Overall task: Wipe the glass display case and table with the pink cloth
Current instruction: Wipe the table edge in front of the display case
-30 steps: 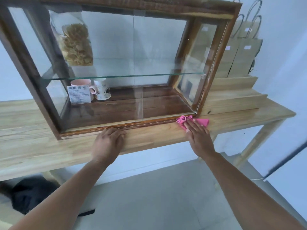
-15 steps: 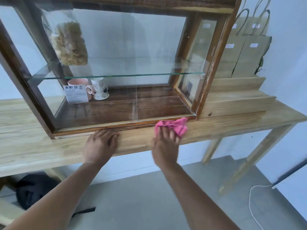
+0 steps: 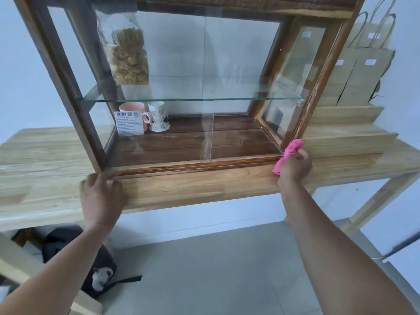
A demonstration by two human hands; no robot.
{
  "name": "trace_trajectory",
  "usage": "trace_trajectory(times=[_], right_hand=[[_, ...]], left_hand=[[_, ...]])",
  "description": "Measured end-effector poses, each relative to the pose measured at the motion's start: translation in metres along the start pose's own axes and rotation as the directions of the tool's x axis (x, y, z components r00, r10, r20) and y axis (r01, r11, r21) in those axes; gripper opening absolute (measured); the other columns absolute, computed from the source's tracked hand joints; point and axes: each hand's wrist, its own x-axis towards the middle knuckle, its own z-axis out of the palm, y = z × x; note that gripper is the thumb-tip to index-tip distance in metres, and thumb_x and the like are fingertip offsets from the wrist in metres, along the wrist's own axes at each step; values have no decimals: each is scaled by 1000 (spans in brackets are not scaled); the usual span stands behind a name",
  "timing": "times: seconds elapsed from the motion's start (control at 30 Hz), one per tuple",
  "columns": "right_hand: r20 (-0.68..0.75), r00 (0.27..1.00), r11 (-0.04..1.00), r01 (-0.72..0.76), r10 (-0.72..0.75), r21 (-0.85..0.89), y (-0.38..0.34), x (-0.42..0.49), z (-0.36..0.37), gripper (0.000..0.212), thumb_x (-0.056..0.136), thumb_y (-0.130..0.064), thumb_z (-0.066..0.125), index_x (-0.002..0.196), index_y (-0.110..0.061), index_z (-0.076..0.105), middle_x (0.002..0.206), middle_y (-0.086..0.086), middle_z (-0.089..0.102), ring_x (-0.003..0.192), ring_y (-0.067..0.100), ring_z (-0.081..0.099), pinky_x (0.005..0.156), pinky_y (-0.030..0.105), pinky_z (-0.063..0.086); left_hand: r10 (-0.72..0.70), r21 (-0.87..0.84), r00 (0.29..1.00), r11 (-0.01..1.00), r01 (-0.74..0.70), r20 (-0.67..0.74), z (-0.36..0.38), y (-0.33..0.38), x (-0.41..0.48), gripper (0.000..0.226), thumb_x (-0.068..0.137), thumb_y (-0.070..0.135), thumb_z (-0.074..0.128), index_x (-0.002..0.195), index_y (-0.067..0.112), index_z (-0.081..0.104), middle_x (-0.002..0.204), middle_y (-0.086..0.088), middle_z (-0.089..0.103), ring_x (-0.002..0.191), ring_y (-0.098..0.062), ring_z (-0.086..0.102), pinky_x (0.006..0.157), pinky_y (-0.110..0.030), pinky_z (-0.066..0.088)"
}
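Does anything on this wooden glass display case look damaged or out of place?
On the wood-framed glass display case, the right front post has pale worn varnish low down, above the crumpled pink cloth in the right hand. Whitish streaks mark the front glass. Nothing looks spilled.

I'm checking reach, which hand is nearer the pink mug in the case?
Left. The left hand rests on the table at the case's left front corner, in front of the pink mug; the right hand grips the cloth at its right front corner.
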Motion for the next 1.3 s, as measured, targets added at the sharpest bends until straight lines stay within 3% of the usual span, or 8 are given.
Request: trace_trajectory(times=[0.2,0.33,0.5,0.7,0.83,0.93,1.03,1.3], right_hand=[[162,966,947,235,-203,-219,17,-46,23,19,93,-7,61,110,-9,70,122,11,64,109,27,63,94,38,51],[237,923,909,355,-304,-218,25,-93,41,16,95,-4,57,108,-5,68,126,13,58,117,30,55,98,42,47],[308,900,904,379,-309,-198,28,-150,64,18,95,-5,57,110,-8,66,130,10,52,116,30,55,92,30,46],[376,883,893,383,-280,-235,28,-207,89,20,98,-10,54,116,-14,61,134,6,44,115,27,56,92,39,54],[417,847,855,456,-330,-248,32,-243,109,22,96,-7,56,117,-10,60,130,8,45,115,28,55,83,31,50],[420,843,848,465,-336,-256,31,-268,121,24,93,-5,57,117,-8,58,129,11,46,119,29,50,78,34,46],[436,830,823,493,-347,-282,31,-285,130,26,93,-5,57,118,-7,57,129,12,47,121,29,48,75,31,42],[624,675,718,650,-394,-249,33,-346,150,28,91,-8,56,119,-8,59,127,13,47,118,31,48,81,43,51]], left_hand=[[-212,-293,961,944,155,-175,-18,-7,20,45,87,2,45,132,3,46,123,-15,45,115,-37,52,95,-37,39],[-319,-339,947,897,285,-49,-32,-18,38,54,96,5,46,148,15,35,139,-14,51,114,-29,61,94,-36,40],[-306,-265,947,909,320,93,-37,-26,43,47,96,6,51,143,13,49,133,-15,61,116,-32,61,98,-41,42],[-339,-247,920,891,381,198,-38,-31,50,44,98,6,51,140,19,54,131,-10,66,117,-31,61,99,-38,43],[-254,-208,922,924,320,292,-43,-32,50,47,99,6,46,140,24,57,129,-2,69,115,-24,62,97,-35,47],[-176,-164,920,956,245,350,-46,-30,46,56,96,6,44,139,40,57,119,19,70,96,-11,60,74,-23,43],[-146,-138,916,968,211,374,-51,-29,47,70,91,4,41,136,55,55,109,32,65,91,-7,58,68,-18,40],[-90,-75,906,988,132,413,-47,-39,51,80,86,-3,38,145,49,49,127,8,71,105,-25,65,77,-29,45]])
